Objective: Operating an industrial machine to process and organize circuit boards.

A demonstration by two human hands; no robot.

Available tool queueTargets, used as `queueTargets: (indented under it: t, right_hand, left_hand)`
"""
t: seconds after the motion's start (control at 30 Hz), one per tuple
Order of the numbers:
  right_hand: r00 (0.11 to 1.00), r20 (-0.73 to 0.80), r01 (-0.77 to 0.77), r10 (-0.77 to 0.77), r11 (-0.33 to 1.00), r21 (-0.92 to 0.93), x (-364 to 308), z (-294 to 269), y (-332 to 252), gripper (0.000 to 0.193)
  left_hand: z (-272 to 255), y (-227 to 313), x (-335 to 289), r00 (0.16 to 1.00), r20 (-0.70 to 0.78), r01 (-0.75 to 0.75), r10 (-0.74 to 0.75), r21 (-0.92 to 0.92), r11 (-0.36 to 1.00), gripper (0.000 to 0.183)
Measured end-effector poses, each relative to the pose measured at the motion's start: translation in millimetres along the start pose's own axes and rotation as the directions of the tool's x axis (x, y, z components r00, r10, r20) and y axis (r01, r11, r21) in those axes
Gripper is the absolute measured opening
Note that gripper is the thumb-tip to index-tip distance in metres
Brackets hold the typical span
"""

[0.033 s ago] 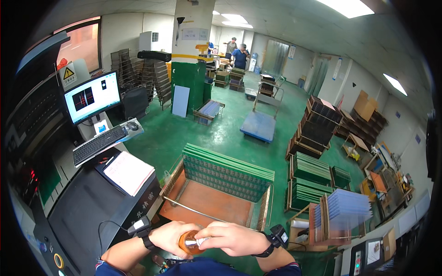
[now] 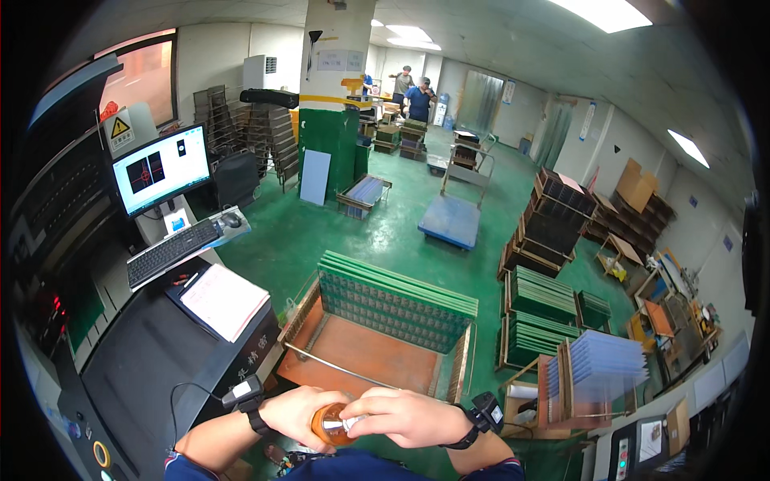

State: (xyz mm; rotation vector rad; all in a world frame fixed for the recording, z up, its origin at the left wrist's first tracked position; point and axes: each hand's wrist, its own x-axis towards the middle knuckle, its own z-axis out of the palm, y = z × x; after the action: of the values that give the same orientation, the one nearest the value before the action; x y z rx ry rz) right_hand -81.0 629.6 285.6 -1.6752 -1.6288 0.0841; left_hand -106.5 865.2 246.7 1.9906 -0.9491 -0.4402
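Note:
My left hand point(image 2: 295, 415) grips the body of a small amber bottle point(image 2: 330, 425) held close to my chest at the bottom middle. My right hand point(image 2: 407, 417) closes over the bottle's pale cap end from the right. Both wrists carry black strapped devices. Just beyond my hands stands a rack cart point(image 2: 377, 353) with a brown base and several upright green circuit boards point(image 2: 393, 301) leaning at its far side.
A black machine desk point(image 2: 152, 353) at my left holds a paper pad point(image 2: 223, 301), keyboard point(image 2: 172, 250) and monitor point(image 2: 160, 168). Stacks of green boards point(image 2: 545, 313) and a blue flat trolley point(image 2: 451, 218) stand on the green floor. Two people point(image 2: 413, 96) stand far back.

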Motion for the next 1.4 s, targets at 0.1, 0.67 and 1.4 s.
queueTargets:
  t: [0.1, 0.67, 1.4]
  right_hand:
    - [0.998, 0.052, 0.023, -0.024, 1.000, 0.012, 0.4, -9.2, -11.1, 0.031]
    - [0.999, 0.028, 0.026, -0.028, 0.997, 0.073, -13.2, -14.5, -10.3, 0.016]
    - [-0.043, 0.108, -0.995, 0.993, -0.052, 0.087, -372.8, 294.5, 155.3, 0.029]
  left_hand:
    - [-1.5, 3.0, 3.1, 0.995, 0.096, 0.024, -0.019, -0.049, 0.999, 0.063]
    - [-7.6, -14.4, 34.2, 0.938, 0.338, -0.023, 0.080, -0.170, 0.985, 0.069]
    - [-73.1, 106.4, 34.8, 0.672, -0.146, -0.586, 0.726, 0.496, 0.641, 0.059]
